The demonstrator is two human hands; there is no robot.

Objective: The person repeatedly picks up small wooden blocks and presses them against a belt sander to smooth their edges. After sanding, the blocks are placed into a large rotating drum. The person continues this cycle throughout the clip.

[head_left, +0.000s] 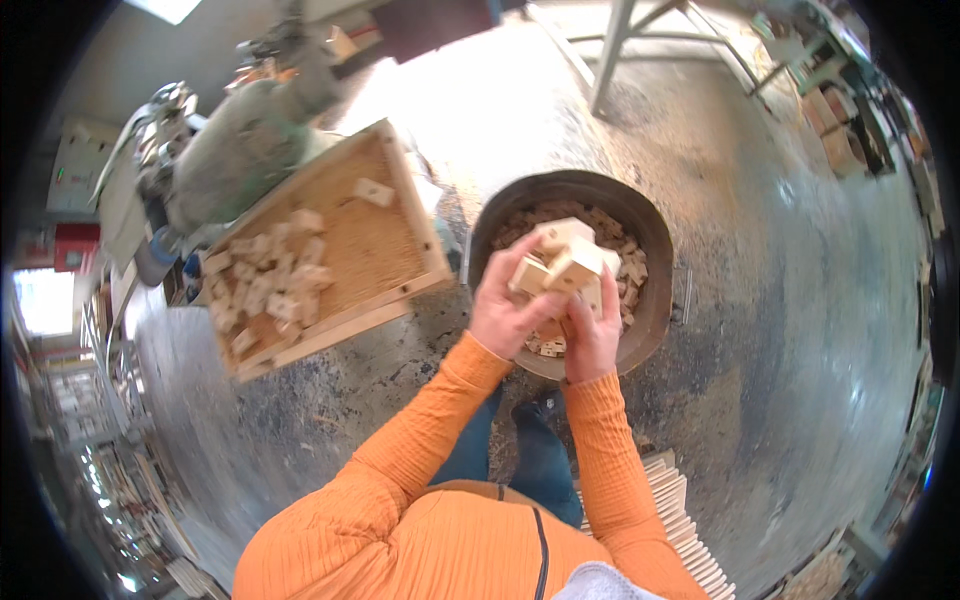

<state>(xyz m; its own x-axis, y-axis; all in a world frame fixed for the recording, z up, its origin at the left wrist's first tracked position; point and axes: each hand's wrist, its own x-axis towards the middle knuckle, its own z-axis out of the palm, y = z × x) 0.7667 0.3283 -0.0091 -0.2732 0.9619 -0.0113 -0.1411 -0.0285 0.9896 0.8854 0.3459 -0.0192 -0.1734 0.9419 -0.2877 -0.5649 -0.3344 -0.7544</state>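
Note:
Between my two hands I hold a cluster of small pale wooden blocks (575, 262), some with drilled holes. My left hand (505, 305) is wrapped round them from the left, and my right hand (594, 335) closes on them from the right and below. Both hands are over a round metal tub (652, 215) that contains many similar blocks (630, 285). To the left, a shallow wooden tray (385, 265) carries a heap of the same blocks (270, 275) at its left side, and a single block (374, 191) lies apart near its far edge.
A dusty green machine (245, 145) stands behind the tray at the left. Metal legs of a stand (612, 55) rise beyond the tub. A row of wooden strips (680, 515) lies by my right side. Boxes (835, 130) sit at the far right on a stained floor (790, 330).

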